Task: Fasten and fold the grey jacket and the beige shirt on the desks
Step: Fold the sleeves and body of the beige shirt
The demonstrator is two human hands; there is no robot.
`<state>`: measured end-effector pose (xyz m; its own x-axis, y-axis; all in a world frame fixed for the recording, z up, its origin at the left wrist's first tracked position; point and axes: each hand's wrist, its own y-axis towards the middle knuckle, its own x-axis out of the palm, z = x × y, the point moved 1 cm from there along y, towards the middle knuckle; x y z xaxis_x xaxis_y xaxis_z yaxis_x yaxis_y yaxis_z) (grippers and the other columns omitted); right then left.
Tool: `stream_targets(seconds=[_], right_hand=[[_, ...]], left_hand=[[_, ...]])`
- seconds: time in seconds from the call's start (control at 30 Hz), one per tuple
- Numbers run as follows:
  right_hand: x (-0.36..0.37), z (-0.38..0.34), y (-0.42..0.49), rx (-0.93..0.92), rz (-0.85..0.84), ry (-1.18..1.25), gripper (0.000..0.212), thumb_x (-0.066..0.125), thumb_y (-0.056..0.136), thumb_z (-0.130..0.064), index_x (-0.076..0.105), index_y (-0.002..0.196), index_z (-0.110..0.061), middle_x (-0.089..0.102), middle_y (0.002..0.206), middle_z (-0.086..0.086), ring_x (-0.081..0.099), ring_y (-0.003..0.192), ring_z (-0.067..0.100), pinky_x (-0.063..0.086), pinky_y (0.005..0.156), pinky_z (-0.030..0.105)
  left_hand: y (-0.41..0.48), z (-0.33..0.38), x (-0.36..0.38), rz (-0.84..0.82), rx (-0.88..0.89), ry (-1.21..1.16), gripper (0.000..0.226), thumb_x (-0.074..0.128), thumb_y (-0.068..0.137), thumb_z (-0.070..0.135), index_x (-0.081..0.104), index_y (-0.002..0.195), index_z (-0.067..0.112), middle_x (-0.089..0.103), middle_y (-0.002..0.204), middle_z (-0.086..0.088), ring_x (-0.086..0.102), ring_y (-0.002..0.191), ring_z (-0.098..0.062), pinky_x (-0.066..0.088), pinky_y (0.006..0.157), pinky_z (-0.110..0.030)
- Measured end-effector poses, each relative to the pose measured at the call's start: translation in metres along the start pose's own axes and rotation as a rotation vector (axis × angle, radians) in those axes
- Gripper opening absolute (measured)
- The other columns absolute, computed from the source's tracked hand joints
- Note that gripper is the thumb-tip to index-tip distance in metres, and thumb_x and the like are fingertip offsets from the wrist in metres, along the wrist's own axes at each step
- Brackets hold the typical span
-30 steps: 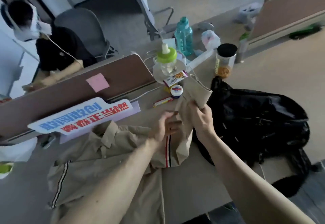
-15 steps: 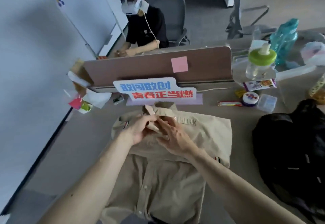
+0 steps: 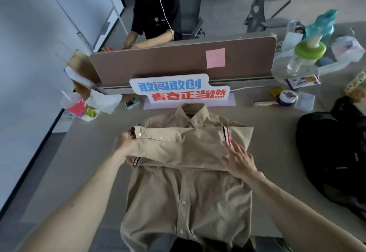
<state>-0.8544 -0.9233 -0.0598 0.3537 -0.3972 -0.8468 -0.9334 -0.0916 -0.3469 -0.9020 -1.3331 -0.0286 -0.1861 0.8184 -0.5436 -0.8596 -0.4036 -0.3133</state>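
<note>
While the left hand (image 3: 126, 145) pinches the cuff (image 3: 138, 133) at nine o'clock, the sleeve (image 3: 178, 146) runs nine-to-three across the beige shirt (image 3: 184, 192); the right hand (image 3: 237, 158) presses flat at three.

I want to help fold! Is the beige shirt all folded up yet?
Partly: the beige button-up shirt has sleeves folded across its chest, but its lower half lies spread flat.

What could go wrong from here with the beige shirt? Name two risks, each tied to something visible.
The beige shirt overhangs the desk's near edge, so its hem might drag it off. The crossed sleeve is held flat only by the left hand gripping its cuff and the right hand pressing; released, it may unfold.
</note>
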Motion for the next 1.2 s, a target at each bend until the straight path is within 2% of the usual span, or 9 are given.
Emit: stream_targets(seconds=[0.13, 0.23, 0.4, 0.57, 0.73, 0.8, 0.93, 1.07, 1.2], right_hand=[[0.018, 0.002, 0.003, 0.033, -0.056, -0.128, 0.059, 0.035, 0.097, -0.051, 0.015, 0.151, -0.039, 0.014, 0.161, -0.006, 0.02, 0.145, 0.02, 0.032, 0.111, 0.048], [0.035, 0.008, 0.008, 0.104, -0.073, -0.166, 0.061, 0.034, 0.097, -0.055, 0.013, 0.152, -0.042, 0.012, 0.162, -0.008, 0.013, 0.149, 0.02, 0.025, 0.117, 0.046], [0.063, 0.022, 0.005, 0.205, -0.029, -0.291, 0.062, 0.031, 0.097, -0.056, 0.015, 0.153, -0.038, 0.014, 0.16, -0.008, 0.011, 0.148, 0.018, 0.026, 0.115, 0.048], [0.08, 0.019, -0.011, 0.251, 0.026, -0.368, 0.064, 0.041, 0.095, -0.044, 0.017, 0.153, -0.034, 0.005, 0.161, -0.003, 0.001, 0.149, 0.023, 0.016, 0.115, 0.058], [0.094, 0.007, -0.038, 0.345, 0.068, -0.14, 0.072, 0.04, 0.096, -0.048, -0.001, 0.154, -0.035, -0.006, 0.164, 0.001, -0.008, 0.151, 0.025, 0.022, 0.115, 0.056], [0.102, 0.007, -0.053, 0.371, 0.151, 0.02, 0.076, 0.042, 0.096, -0.052, -0.005, 0.153, -0.036, -0.006, 0.164, -0.001, 0.002, 0.151, 0.026, 0.029, 0.112, 0.058], [0.116, 0.017, -0.094, 0.559, 0.212, 0.104, 0.084, 0.055, 0.088, -0.058, 0.009, 0.151, -0.027, 0.032, 0.145, 0.017, 0.039, 0.126, 0.042, 0.04, 0.099, 0.056], [0.128, 0.026, -0.133, 0.615, 0.192, 0.221, 0.061, 0.062, 0.085, -0.055, 0.039, 0.131, -0.021, 0.051, 0.122, 0.02, 0.053, 0.107, 0.04, 0.046, 0.081, 0.046], [0.137, 0.029, -0.171, 0.651, 0.217, 0.359, 0.046, 0.063, 0.087, -0.051, 0.042, 0.11, -0.017, 0.057, 0.101, 0.009, 0.054, 0.087, 0.03, 0.039, 0.068, 0.038]], left_hand=[[0.023, -0.018, -0.006, -0.014, -0.04, 0.113, 0.024, 0.061, 0.063, 0.043, 0.069, 0.082, 0.031, 0.075, 0.096, -0.004, 0.07, 0.094, -0.027, 0.055, 0.087, -0.043], [0.038, -0.028, -0.006, -0.012, -0.046, 0.188, 0.042, 0.063, 0.068, 0.046, 0.072, 0.102, 0.023, 0.075, 0.103, -0.006, 0.07, 0.096, -0.028, 0.055, 0.084, -0.04], [0.051, -0.05, 0.003, -0.014, -0.097, 0.303, 0.028, 0.069, 0.088, 0.022, 0.069, 0.113, 0.011, 0.071, 0.109, -0.014, 0.066, 0.102, -0.031, 0.051, 0.084, -0.036], [0.053, -0.098, 0.006, -0.055, -0.15, 0.315, 0.036, 0.082, 0.074, 0.034, 0.059, 0.093, 0.014, 0.069, 0.098, -0.01, 0.067, 0.094, -0.03, 0.052, 0.08, -0.039], [0.028, -0.12, 0.003, 0.04, -0.18, 0.317, 0.065, 0.07, 0.077, 0.062, 0.054, 0.11, 0.008, 0.064, 0.112, -0.015, 0.062, 0.105, -0.035, 0.046, 0.082, -0.04], [0.01, -0.121, 0.002, 0.054, -0.193, 0.292, 0.065, 0.062, 0.082, 0.066, 0.057, 0.111, 0.007, 0.065, 0.113, -0.016, 0.061, 0.109, -0.036, 0.045, 0.084, -0.039], [-0.033, -0.131, -0.003, -0.03, -0.276, 0.303, 0.062, 0.061, 0.083, 0.066, 0.058, 0.105, 0.009, 0.063, 0.108, -0.015, 0.059, 0.11, -0.035, 0.042, 0.084, -0.038], [-0.079, -0.156, -0.007, -0.237, -0.341, 0.278, 0.055, 0.068, 0.078, 0.064, 0.064, 0.1, 0.013, 0.068, 0.098, -0.006, 0.064, 0.091, -0.027, 0.048, 0.069, -0.033], [-0.128, -0.183, -0.01, -0.31, -0.396, 0.182, 0.05, 0.072, 0.08, 0.055, 0.067, 0.112, 0.016, 0.07, 0.105, -0.002, 0.064, 0.095, -0.023, 0.054, 0.082, -0.035]])
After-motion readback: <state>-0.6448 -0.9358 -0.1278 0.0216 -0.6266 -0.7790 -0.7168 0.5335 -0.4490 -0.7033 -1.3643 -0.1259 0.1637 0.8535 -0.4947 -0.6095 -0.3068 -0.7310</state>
